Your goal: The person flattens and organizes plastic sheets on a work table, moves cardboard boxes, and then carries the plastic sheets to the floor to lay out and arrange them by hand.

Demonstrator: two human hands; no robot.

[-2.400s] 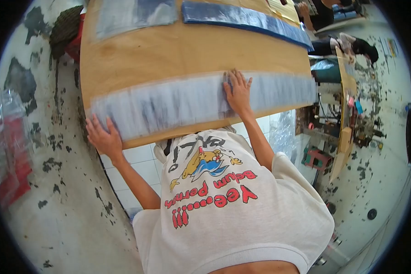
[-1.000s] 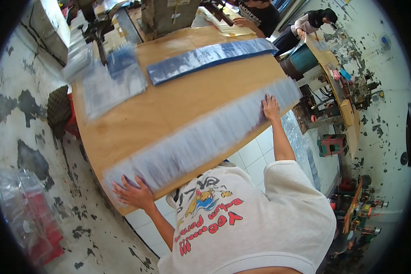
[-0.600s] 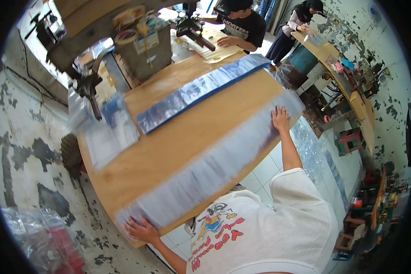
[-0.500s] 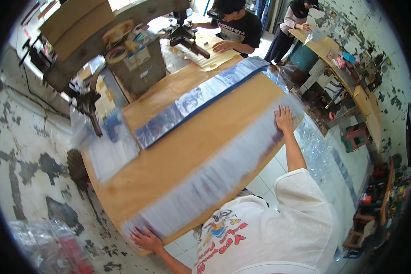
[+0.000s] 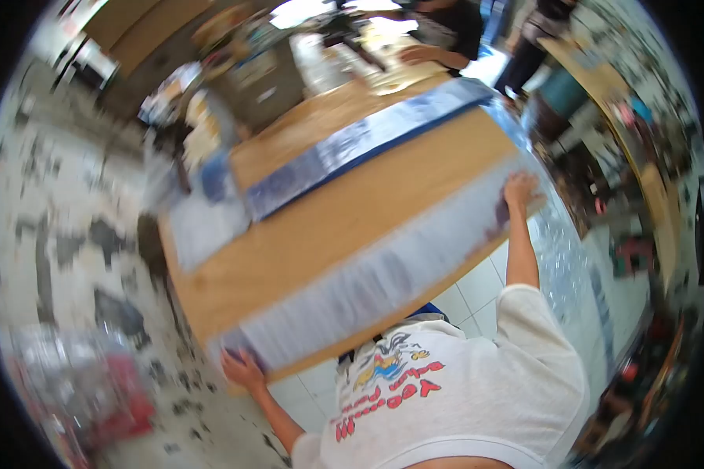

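A long translucent plastic strip or stack (image 5: 375, 273) lies along the near edge of the brown-covered table (image 5: 328, 227). My left hand (image 5: 245, 370) rests at its left end, fingers blurred but apart. At the other end, my right hand (image 5: 522, 191) lies over the strip near the table corner, fingers spread and smeared by motion. Neither hand visibly grips anything. Farther back, a glossy blue-edged plastic stack (image 5: 368, 139) lies roughly parallel to the strip.
Clear plastic sheets (image 5: 207, 230) lie at the table's left, near a metal machine (image 5: 270, 86). Across the table is a co-worker's hand (image 5: 424, 54); another person (image 5: 541, 31) stands farther right. Plastic wrap (image 5: 563, 258) hangs or lies beyond the right edge. A peeling wall (image 5: 70, 273) flanks the left.
Over these frames my right hand has slid from mid-strip to its right end. My left hand stays near the left end. The view has turned and shows more of the room behind the table.
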